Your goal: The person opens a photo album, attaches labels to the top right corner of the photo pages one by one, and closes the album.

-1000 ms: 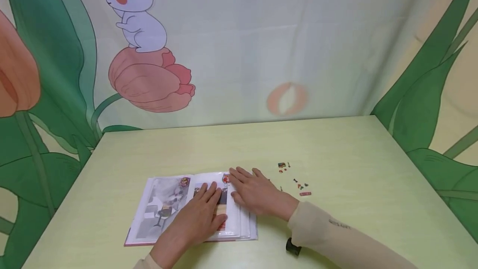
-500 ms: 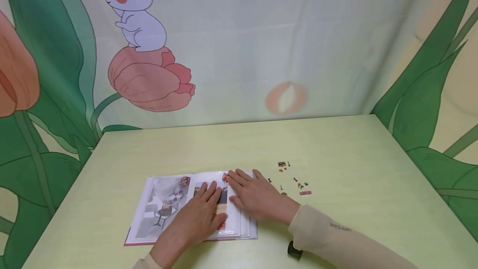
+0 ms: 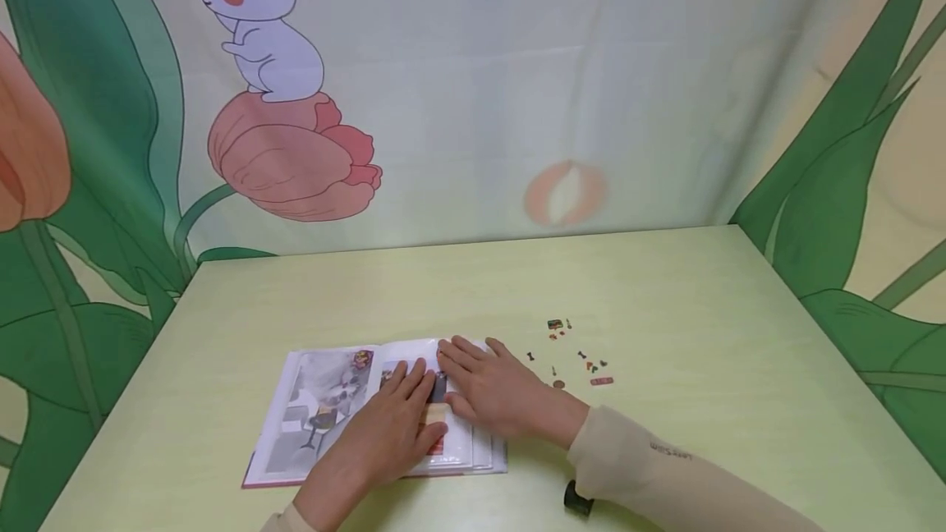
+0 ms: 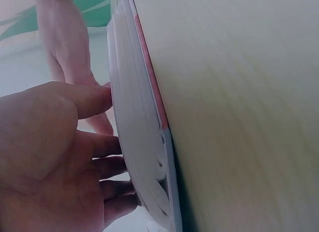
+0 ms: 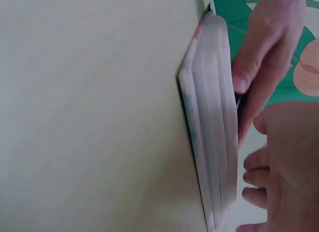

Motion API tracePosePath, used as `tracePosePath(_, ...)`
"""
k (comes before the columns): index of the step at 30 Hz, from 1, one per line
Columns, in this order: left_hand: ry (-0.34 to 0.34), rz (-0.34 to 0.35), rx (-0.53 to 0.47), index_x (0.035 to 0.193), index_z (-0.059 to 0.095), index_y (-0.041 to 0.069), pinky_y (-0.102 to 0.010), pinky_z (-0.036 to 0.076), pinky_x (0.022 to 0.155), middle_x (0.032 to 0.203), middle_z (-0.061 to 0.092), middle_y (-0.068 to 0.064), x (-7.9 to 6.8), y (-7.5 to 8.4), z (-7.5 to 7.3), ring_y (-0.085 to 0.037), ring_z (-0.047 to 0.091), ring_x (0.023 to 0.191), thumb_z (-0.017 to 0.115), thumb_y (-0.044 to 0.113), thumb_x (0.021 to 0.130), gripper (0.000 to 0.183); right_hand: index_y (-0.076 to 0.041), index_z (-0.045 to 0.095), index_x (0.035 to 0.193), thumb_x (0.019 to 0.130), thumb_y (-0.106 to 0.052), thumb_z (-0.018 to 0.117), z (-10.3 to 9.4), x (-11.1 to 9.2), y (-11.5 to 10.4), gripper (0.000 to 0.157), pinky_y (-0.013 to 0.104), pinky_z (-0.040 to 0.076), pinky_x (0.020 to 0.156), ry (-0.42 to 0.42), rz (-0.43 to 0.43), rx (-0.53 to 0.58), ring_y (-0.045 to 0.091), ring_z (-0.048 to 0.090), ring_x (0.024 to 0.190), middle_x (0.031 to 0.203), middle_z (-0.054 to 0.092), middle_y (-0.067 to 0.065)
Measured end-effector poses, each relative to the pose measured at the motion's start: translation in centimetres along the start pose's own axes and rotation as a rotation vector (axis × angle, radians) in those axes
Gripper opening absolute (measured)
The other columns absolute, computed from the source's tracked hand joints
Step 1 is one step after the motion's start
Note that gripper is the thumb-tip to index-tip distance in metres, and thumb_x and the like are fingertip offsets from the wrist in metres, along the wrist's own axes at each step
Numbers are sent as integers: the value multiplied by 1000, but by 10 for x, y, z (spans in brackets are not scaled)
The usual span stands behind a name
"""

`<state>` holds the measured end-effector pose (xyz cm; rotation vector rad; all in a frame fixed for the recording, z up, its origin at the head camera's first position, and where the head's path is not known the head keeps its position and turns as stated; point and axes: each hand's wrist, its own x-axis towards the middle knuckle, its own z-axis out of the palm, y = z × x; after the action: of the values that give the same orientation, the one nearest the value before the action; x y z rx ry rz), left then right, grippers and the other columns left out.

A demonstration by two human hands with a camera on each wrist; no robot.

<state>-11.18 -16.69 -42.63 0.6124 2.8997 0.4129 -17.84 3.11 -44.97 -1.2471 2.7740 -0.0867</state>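
Note:
An open photo album (image 3: 254, 454) lies on the table, with a greyish picture and a small round sticker (image 3: 362, 360) on its left page. My left hand (image 3: 388, 437) rests flat on the right page, partly covering a picture there. In the left wrist view its fingertips touch the page stack (image 4: 132, 107) from above. My right hand (image 3: 502, 392) lies over the upper right of the same page, fingers extended and holding nothing. Seen from the right wrist, the right fingers (image 5: 256, 178) are by the upper face of the page stack (image 5: 214, 92). The right fingers hide part of the page top.
Several tiny colourful stickers (image 3: 602, 381) are scattered on the table (image 3: 702, 351) right of the album. A small black object (image 3: 578, 499) shows beneath the right sleeve. Behind the table hangs a curtain (image 3: 458, 105) printed with a rabbit and tulips.
My right hand has slid slightly left across the page, now covering the red sticker that showed near its fingertips. My left hand stays in place on the page.

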Motion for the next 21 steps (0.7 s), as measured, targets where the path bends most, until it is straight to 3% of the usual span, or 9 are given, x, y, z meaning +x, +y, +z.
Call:
tracePosePath(5,-9,-4,1,151,44,-9,-53,27,122,162,35,-25,0,-1,0,-45,27,151,63,36,102,69,-10,32,163,111,-43,33,1,1,-4,61,56,23,123,-40,1,-16,21,18,157,170,24,4)
tracePosePath(11,-4,-23,-4,151,45,-8,-52,27,122,162,36,-24,-2,-2,0,-45,28,151,64,37,102,69,-9,32,163,110,-46,34,2,1,3,64,54,26,122,-20,54,-36,23,23,156,169,27,5)
tracePosePath(21,9,-8,-14,150,46,-9,-52,28,122,160,38,-25,-1,-1,0,-45,29,150,65,35,101,68,-11,34,162,111,-47,34,3,0,6,63,53,29,121,-8,69,-20,23,26,155,169,28,4)
